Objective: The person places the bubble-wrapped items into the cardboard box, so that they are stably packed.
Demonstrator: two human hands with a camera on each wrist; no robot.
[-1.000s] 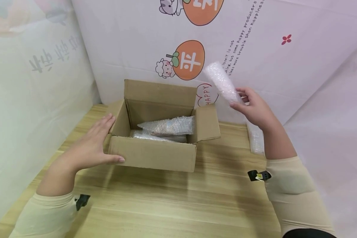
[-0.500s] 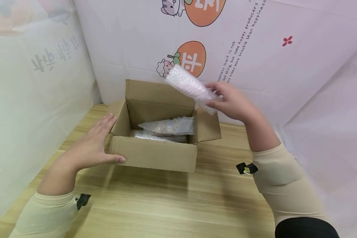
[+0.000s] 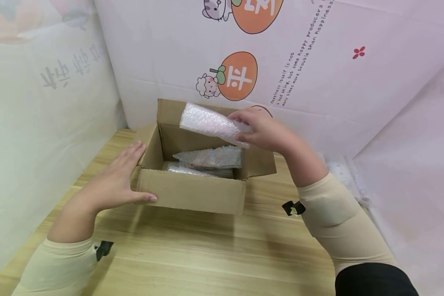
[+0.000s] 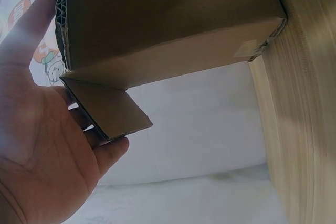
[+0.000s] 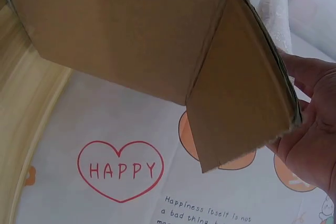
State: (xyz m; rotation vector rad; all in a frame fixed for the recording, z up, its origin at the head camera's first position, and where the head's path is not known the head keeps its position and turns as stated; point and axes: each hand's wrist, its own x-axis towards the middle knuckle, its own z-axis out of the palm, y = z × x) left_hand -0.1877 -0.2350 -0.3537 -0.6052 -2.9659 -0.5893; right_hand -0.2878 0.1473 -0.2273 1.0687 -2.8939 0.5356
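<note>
My right hand [image 3: 260, 129] grips one end of a long bubble-wrapped package [image 3: 209, 122], held slantwise over an open cardboard box [image 3: 190, 191]. What the wrap encloses cannot be made out. Inside the box lie a bubble-wrapped pack [image 3: 211, 158] and another wrapped piece [image 3: 186, 169] lower down. Spread against the box's left side is my left hand [image 3: 114, 181], its fingers on the left flap [image 4: 107, 106] and its thumb along the front wall. In the right wrist view, a box flap [image 5: 241, 87] hides much of the package [image 5: 275, 14] and part of the right hand [image 5: 315, 124].
The box stands on a wood-grain table [image 3: 207, 255]. Behind it hangs a printed white sheet [image 3: 163, 53] with orange drawings and lettering. More bubble wrap [image 3: 344, 176] lies at the right, partly behind the right arm. White sheeting [image 3: 40, 123] borders the left side.
My right hand has carried the bubble-wrapped package leftward and down, from beside the rear sheet to above the box. The left hand and box have stayed almost where they were.
</note>
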